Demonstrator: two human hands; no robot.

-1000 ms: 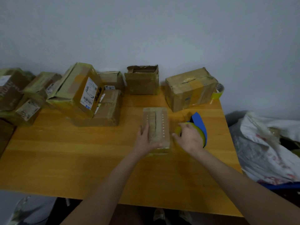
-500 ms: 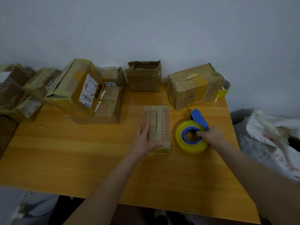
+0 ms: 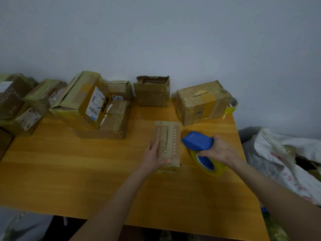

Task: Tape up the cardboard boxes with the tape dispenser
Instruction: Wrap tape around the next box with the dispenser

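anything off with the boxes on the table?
Two things. The labelled box at back left leans tilted on the box under it. The back-centre open box has a torn, ragged top rim. Nothing spilled.

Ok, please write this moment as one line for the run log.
left hand: flat on box | right hand: holds dispenser | seam: untaped

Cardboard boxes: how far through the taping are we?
Done: the leaning box with the shipping label and the box at the back right already carry yellowish tape. In hand: left hand steadies the small box, whose top seam is untaped; right hand holds the blue tape dispenser beside it, not on it. Left: that seam, plus the open-topped box at the wall.
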